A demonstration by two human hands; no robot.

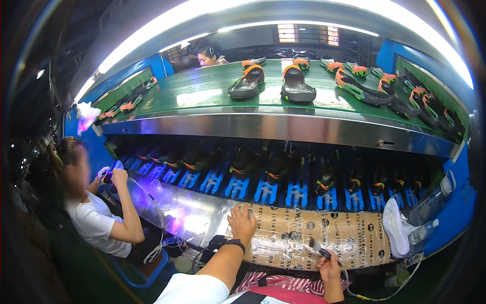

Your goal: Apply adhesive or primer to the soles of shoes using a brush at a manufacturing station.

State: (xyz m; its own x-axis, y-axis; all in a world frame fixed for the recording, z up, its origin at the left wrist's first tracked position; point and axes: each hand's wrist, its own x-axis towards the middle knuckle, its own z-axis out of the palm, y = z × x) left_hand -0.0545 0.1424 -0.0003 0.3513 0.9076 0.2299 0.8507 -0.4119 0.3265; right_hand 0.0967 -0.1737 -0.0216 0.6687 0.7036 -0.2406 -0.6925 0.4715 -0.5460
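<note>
"Where is the brush?"

"The brush (322,250) is in your right hand (330,266), your fingers curled round its dark handle, above the cardboard (354,240) on your bench, near the front edge and right of the middle. Your left hand (243,223) spreads its fingers at the cardboard's far-left corner, gripping nothing."

"How will the brush handle?"

"Light, I'd judge, with a stiff handle and softer, flexible bristles. You do best to take it by the handle, clear of the bristles. You can't tell from here whether it is wet, so slipperiness is open to doubt."

"And the counts?"

"You have one brush, one white sole-shaped piece (395,228) at the cardboard's right edge, and at least two clear bottles (429,206) beyond it. Two black-and-orange shoes (297,87) stand mid-length near the green belt's (202,104) front edge; those crowding its right end overlap too much to count."
</note>
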